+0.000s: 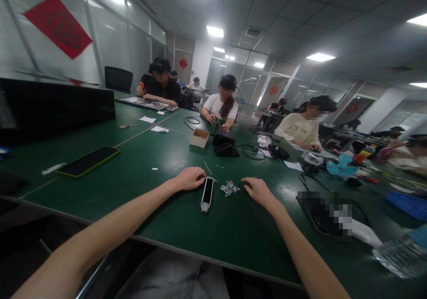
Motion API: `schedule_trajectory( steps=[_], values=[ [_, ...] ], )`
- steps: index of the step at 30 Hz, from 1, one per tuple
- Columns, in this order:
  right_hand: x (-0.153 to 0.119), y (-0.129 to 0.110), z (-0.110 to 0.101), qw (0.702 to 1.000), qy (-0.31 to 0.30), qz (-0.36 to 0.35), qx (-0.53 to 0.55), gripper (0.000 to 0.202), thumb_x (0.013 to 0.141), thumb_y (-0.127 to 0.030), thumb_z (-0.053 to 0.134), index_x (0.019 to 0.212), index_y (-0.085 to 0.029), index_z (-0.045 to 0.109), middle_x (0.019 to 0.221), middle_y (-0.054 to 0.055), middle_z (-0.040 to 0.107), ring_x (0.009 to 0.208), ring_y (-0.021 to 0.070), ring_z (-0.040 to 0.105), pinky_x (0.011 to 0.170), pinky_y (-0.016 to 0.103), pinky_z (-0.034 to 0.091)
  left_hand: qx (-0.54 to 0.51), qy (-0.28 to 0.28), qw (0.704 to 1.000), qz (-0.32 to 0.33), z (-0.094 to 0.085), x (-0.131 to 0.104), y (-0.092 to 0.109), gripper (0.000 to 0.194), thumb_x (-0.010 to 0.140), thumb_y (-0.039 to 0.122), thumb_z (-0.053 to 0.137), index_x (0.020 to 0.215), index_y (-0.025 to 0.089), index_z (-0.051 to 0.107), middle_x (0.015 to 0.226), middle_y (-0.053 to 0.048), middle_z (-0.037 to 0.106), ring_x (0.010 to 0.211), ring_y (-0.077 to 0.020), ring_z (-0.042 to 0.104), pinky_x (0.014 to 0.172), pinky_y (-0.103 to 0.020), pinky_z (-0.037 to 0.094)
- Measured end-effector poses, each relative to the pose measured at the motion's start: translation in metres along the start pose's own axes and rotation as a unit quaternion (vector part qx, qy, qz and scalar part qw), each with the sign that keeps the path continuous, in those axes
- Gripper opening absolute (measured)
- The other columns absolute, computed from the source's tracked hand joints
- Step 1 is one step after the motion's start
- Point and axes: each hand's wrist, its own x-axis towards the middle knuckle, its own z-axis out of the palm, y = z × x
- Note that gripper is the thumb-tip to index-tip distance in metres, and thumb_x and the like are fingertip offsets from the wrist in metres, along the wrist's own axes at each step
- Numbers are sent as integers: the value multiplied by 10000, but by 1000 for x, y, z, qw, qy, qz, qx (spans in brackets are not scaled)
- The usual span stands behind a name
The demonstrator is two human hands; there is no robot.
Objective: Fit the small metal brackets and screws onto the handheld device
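Observation:
A slim device (207, 191) with a pale frame and a dark face lies on the green table in front of me. At its upper left end rests my left hand (191, 178), fingers curled together; anything held in them is hidden. Just right of the device sits a loose cluster of small silvery metal pieces (230, 188). My right hand (258, 189) lies to the right of these pieces, apart from them. Its fingers are bent, with a small gap to the thumb and nothing visible between them.
A phone (89, 161) with a green edge lies left, near a screwdriver (129, 125). Ahead stand a small cardboard box (199, 138) and a black stand (226, 144). To the right are a blue fan (342, 165) and a clear bottle (402, 254). Several people sit across the table.

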Motion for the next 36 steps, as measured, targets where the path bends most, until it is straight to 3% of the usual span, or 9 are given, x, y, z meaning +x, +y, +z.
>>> schedule_trajectory(
  steps=[4, 9, 15, 20, 23, 31, 33, 36],
  values=[
    [-4, 24, -5, 999, 44, 0, -6, 311, 820, -137, 487, 1081, -161, 653, 1089, 94, 666, 1026, 202, 605, 935, 331, 441, -1, -3, 1000, -2, 0, 0, 0, 178, 860, 249, 476, 892, 174, 634, 836, -40, 643, 723, -159, 582, 660, -256, 425],
    [-8, 41, -9, 999, 17, 21, -27, 284, 834, -179, 493, 1064, -165, 660, 1062, 95, 659, 976, 199, 608, 894, 321, 452, -4, -1, 1000, 1, -1, -1, 1, 179, 863, 249, 474, 887, 175, 634, 830, -38, 637, 722, -152, 579, 661, -249, 423],
    [-14, 56, -28, 992, 52, 82, -86, 322, 850, -142, 435, 1084, -151, 656, 1078, 110, 647, 1011, 206, 583, 902, 305, 427, -1, 2, 1000, 11, 1, -1, -1, 202, 871, 257, 457, 900, 172, 638, 842, -46, 645, 747, -164, 587, 675, -261, 429],
    [-20, 67, -28, 986, -52, 144, -72, 294, 848, -189, 481, 1077, -163, 663, 1084, 91, 660, 982, 203, 604, 870, 280, 429, -11, -5, 1000, 10, -2, -1, 1, 207, 870, 260, 454, 906, 168, 637, 848, -51, 647, 738, -164, 586, 667, -264, 435],
    [-18, 66, -24, 984, -96, 144, -51, 246, 838, -243, 521, 1002, -175, 691, 1037, 78, 677, 951, 208, 610, 844, 278, 431, -13, -6, 1000, 7, -3, -1, 2, 200, 868, 255, 459, 899, 166, 636, 843, -51, 647, 733, -161, 586, 661, -260, 435],
    [-13, 53, -22, 978, -101, 176, -42, 175, 812, -187, 519, 879, -143, 675, 871, 77, 689, 795, 179, 624, 694, 249, 424, 8, -6, 1000, 6, -3, -1, 3, 195, 870, 253, 465, 898, 170, 639, 860, -56, 653, 764, -176, 595, 685, -269, 438],
    [-12, 45, -20, 982, -81, 168, -32, 164, 817, -188, 503, 860, -137, 653, 839, 73, 677, 769, 172, 615, 677, 250, 423, 5, -9, 1000, 7, -4, -1, 5, 196, 872, 250, 463, 899, 166, 638, 871, -60, 654, 765, -173, 595, 684, -267, 440],
    [-6, 23, -13, 995, -11, 103, 2, 163, 836, -212, 481, 869, -137, 622, 825, 61, 655, 756, 170, 596, 693, 268, 439, -4, -16, 1000, 8, -7, -2, 6, 203, 878, 253, 456, 901, 160, 634, 878, -63, 651, 758, -167, 594, 678, -263, 443]
  ],
)
